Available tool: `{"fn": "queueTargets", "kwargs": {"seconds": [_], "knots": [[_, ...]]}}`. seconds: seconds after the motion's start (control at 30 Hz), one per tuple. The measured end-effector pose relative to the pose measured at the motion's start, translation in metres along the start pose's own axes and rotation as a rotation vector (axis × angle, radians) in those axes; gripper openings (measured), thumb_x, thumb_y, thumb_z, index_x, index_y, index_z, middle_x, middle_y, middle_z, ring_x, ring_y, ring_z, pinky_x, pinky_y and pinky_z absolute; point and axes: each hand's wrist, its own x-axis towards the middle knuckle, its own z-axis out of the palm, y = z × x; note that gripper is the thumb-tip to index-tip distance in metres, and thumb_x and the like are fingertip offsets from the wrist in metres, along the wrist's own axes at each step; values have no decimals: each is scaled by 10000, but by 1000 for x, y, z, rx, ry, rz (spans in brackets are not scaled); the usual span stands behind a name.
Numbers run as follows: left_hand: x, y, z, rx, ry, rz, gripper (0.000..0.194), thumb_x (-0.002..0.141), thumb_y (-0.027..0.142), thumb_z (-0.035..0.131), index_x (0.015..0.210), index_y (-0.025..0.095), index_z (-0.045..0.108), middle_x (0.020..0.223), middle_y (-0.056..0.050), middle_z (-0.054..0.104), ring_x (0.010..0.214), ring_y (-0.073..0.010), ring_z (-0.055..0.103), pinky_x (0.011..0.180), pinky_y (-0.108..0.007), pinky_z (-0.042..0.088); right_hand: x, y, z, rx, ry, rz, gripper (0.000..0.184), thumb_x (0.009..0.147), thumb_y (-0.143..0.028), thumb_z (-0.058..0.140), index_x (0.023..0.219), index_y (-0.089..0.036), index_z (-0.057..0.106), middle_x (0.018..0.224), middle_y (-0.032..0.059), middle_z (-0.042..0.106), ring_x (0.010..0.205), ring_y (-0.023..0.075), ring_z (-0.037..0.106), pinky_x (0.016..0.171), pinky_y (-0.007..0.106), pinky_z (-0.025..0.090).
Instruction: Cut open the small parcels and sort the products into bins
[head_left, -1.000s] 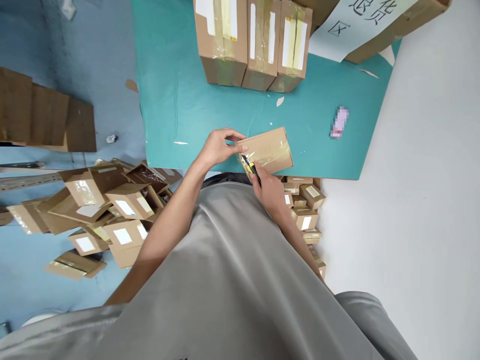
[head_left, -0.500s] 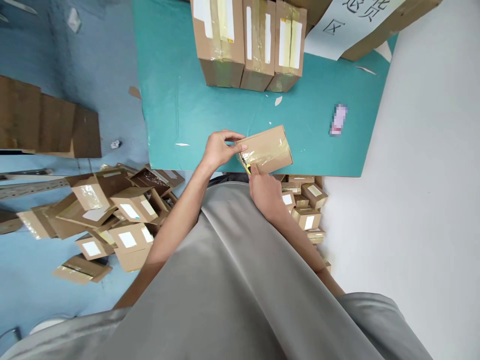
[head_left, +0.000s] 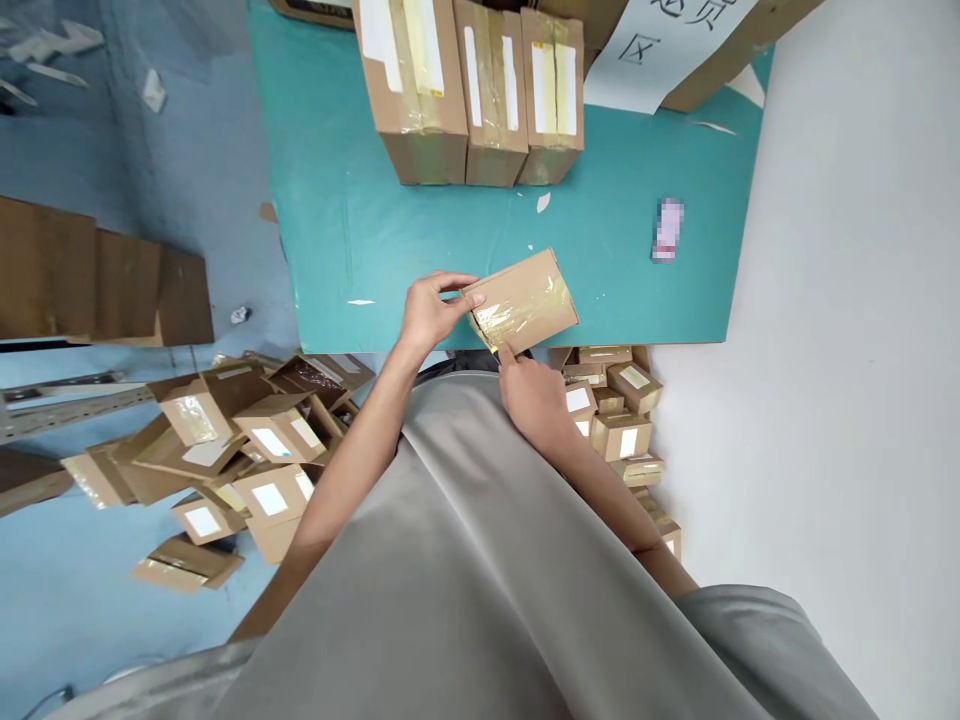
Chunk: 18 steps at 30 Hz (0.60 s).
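A small brown cardboard box (head_left: 529, 298) with clear yellowish tape across it lies tilted near the front edge of the green table (head_left: 322, 240). My left hand (head_left: 435, 312) grips its left end, with the thumb on top and the fingers along the far side. In my right hand (head_left: 531, 390) is a yellow and black box cutter (head_left: 494, 351), mostly covered by my fingers. It is at the box's near left corner, and the blade cannot be made out.
Three taped boxes (head_left: 491, 100) stand at the table's back, beside a white sheet with handwriting (head_left: 637, 50). A blurred pinkish item (head_left: 667, 230) lies to the right. Many cartons are heaped on the floor at left (head_left: 277, 430) and right (head_left: 626, 435). A white wall (head_left: 847, 350) borders the right side.
My right hand has drawn the box cutter slightly towards me along the box's left end. The left hand keeps its grip. The whole view has shifted a little.
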Motion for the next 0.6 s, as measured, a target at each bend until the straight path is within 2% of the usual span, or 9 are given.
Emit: {"fn": "queueTargets", "kwargs": {"seconds": [0.13,0.27,0.4,0.5,0.6], "knots": [[-5,3,3,27,11,18,434,856,478,883,1162,174,852,1215,-115,812,1159,-287,773,1053,-457,680,-1,9,-1,-5,-4,-15,501,1192,-190,372,1671,-173,519,1276,214,836,1180,320,834,980,420,645],[-3,5,1,53,17,20,430,873,481,861,1181,181,845,1217,-114,815,1164,-286,772,1065,-458,673,9,1,3,16,40,-61,459,1171,-149,383,1572,-141,607,1287,233,831,1194,325,830,981,408,631],[1,4,-2,61,10,37,434,874,486,859,1188,186,844,1225,-120,824,1163,-285,781,1094,-458,657,-6,7,0,65,73,-56,442,1174,-183,431,1573,-149,619,1195,206,856,1091,333,838,918,401,619],[1,2,-1,63,13,34,449,880,500,851,1205,190,842,1250,-131,825,1183,-293,783,1085,-449,658,-10,40,-5,164,237,21,449,1209,-296,417,1610,-194,591,1212,161,859,1075,332,829,906,390,604],[3,0,1,70,28,44,476,883,521,844,1221,185,836,1259,-135,824,1197,-301,782,1094,-461,655,13,84,-2,271,502,231,531,1222,-295,293,1681,-118,493,1425,237,779,1243,339,785,971,383,584]]}}
